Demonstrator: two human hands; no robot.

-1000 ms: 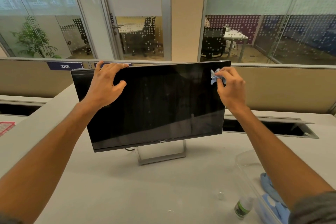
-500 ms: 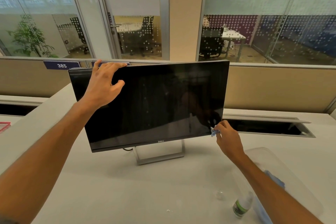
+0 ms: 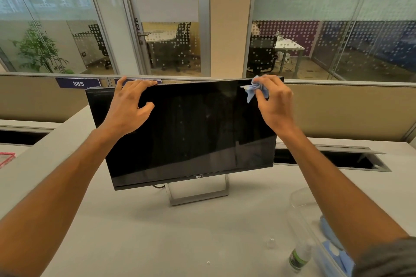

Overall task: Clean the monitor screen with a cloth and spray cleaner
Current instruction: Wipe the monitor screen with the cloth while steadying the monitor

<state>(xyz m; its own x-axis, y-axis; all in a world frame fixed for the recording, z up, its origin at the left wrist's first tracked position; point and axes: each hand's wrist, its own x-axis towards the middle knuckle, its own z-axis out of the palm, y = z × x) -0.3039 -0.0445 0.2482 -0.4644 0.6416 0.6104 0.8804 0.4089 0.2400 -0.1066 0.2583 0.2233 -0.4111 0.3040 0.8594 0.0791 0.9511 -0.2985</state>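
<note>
Five right-hand fingers [image 3: 273, 84] around cloth [image 3: 251, 90]

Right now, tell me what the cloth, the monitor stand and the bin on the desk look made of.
The cloth: soft blue fabric, probably microfibre; it crumples in the right hand. The monitor stand: brushed metal or silver-painted plastic, matte grey sheen. The bin: clear plastic; the desk shows through its wall.

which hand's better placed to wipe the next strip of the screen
Right. The right hand pinches the blue cloth against the monitor screen near its top right corner. The left hand holds no cloth; its fingers hook over the top edge, steadying it.
</note>
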